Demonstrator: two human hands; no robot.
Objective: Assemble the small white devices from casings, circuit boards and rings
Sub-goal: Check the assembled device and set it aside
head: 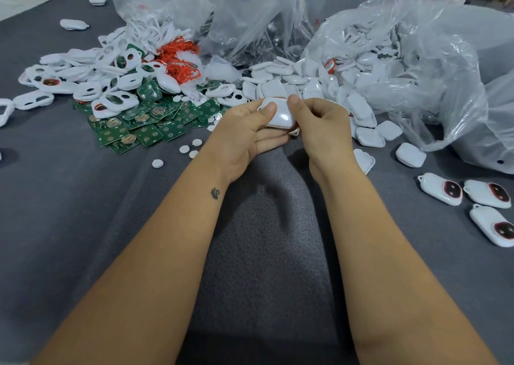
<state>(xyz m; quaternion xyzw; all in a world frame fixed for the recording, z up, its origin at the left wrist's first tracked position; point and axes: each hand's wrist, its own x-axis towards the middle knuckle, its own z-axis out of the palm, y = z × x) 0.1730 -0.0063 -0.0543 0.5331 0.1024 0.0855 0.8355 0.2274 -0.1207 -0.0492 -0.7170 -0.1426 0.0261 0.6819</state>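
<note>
Two clear plastic bags lie open along the far edge of the grey bench. The right-hand bag spills solid white back casings from its mouth onto the cloth; the middle bag holds dark, small parts too blurred to name. Toward the far left, loose on the bench, sit a heap of white front casings with oval cut-outs, a tangle of orange rings, and a spread of green circuit boards with small white discs scattered just in front.

Over the middle of the bench, the left hand and right hand together hold one white device above the cloth. The left fingers cradle it from beneath with the thumb pressed on top; the right thumb and curled fingers pinch its right edge. Its glossy back faces up, the long axis running from far-left to near-right, with a small loop at the near end.

Near the right edge lie three finished devices, red-ringed windows upward.
</note>
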